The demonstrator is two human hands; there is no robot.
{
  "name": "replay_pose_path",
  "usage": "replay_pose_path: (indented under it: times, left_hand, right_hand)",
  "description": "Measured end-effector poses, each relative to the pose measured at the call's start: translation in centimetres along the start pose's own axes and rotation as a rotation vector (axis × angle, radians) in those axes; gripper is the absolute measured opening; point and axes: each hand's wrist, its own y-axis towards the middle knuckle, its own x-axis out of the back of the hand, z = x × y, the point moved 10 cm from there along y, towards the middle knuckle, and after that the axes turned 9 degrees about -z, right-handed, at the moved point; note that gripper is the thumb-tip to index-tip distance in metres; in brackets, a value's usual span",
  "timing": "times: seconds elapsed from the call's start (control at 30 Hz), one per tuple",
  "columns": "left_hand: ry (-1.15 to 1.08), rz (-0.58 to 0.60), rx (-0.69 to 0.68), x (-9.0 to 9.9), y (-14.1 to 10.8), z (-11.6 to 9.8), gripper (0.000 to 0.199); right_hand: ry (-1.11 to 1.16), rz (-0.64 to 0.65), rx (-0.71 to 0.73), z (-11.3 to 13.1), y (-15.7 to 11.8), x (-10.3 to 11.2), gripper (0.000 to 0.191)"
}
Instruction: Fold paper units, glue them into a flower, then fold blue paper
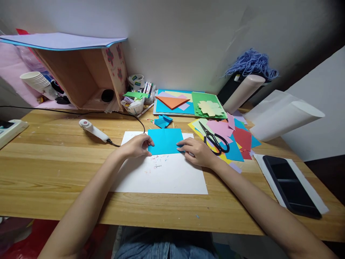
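A blue sheet of paper is held between my two hands above a white sheet with small coloured marks. My left hand pinches its left edge, thumb and fingertips at the lower left corner. At the right edge, my right hand grips the blue sheet with curled fingers. Just behind the sheet lies a small folded blue paper piece. Black-handled scissors rest on coloured paper scraps to the right of my right hand.
A white corded device lies left of the white sheet. Behind are an open cardboard box, a small tub, and stacked papers. On the right stand a white paper roll and a phone lying flat.
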Motion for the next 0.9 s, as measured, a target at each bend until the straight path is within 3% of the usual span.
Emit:
replay_pose_path:
  times: [0.23,0.33,0.43,0.6,0.8,0.9]
  left_hand:
    - [0.04,0.008,-0.036,0.2,-0.3,0.0,0.039]
    - [0.046,-0.005,-0.1,0.3,-0.6,-1.2,0.049]
    - [0.104,-0.092,-0.226,0.4,-0.9,-3.5,0.055]
    - [0.303,-0.133,-0.439,-1.3,-1.6,-7.0,0.032]
    - [0.4,-0.154,-0.493,-2.2,-1.3,-6.9,0.022]
    - [0.422,-0.23,-0.496,-1.5,-1.3,-6.9,0.026]
  right_hand:
    - [-0.01,0.011,-0.022,0.2,0.2,0.1,0.024]
    - [-0.028,0.002,0.012,0.4,0.2,0.1,0.021]
    - [-0.042,-0.008,0.033,0.4,0.1,0.0,0.018]
    - [-0.031,-0.045,0.037,0.4,0.0,0.2,0.015]
    - [-0.021,-0.119,0.004,0.2,0.1,0.7,0.019]
    - [0.014,-0.249,-0.071,-0.3,0.0,2.1,0.022]
